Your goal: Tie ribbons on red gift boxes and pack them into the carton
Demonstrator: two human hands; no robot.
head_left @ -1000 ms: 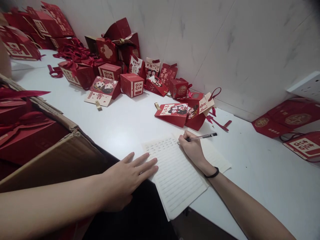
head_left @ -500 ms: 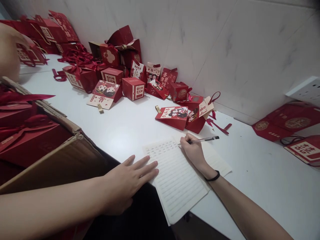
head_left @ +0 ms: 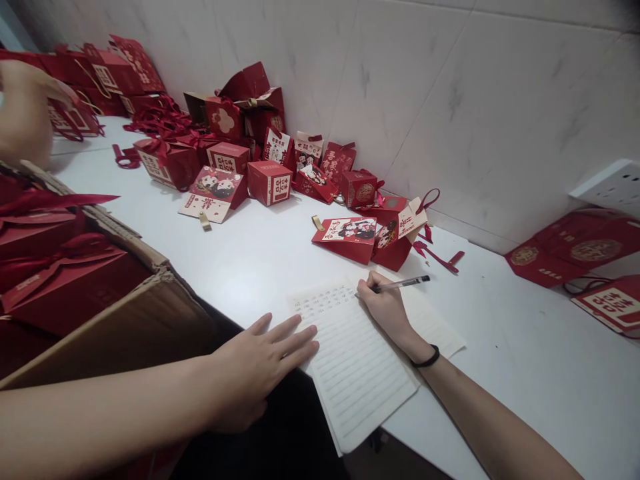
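Observation:
A lined notebook (head_left: 360, 373) lies on the white table and juts past its front edge, with rows of small handwritten characters near its top. My right hand (head_left: 387, 307) rests on the page, fingers closed around a clear pen (head_left: 405, 283) with a dark end. The pen's tip meets the paper at the end of a written row. My left hand (head_left: 273, 363) lies flat with fingers spread, the fingertips on the notebook's left margin. A black band (head_left: 427, 357) circles my right wrist.
Red gift boxes (head_left: 270, 183) and ribbons crowd the back along the tiled wall. A cardboard carton (head_left: 115, 327) of red boxes stands at left. Another person's hand (head_left: 30, 100) is at far left by red bags. More bags (head_left: 570, 247) lie right, under a power strip (head_left: 610, 187).
The whole view has shifted slightly down and right. My right hand and the pen have moved a little on the page, and the pen's top end leans lower left. My left hand stays put.

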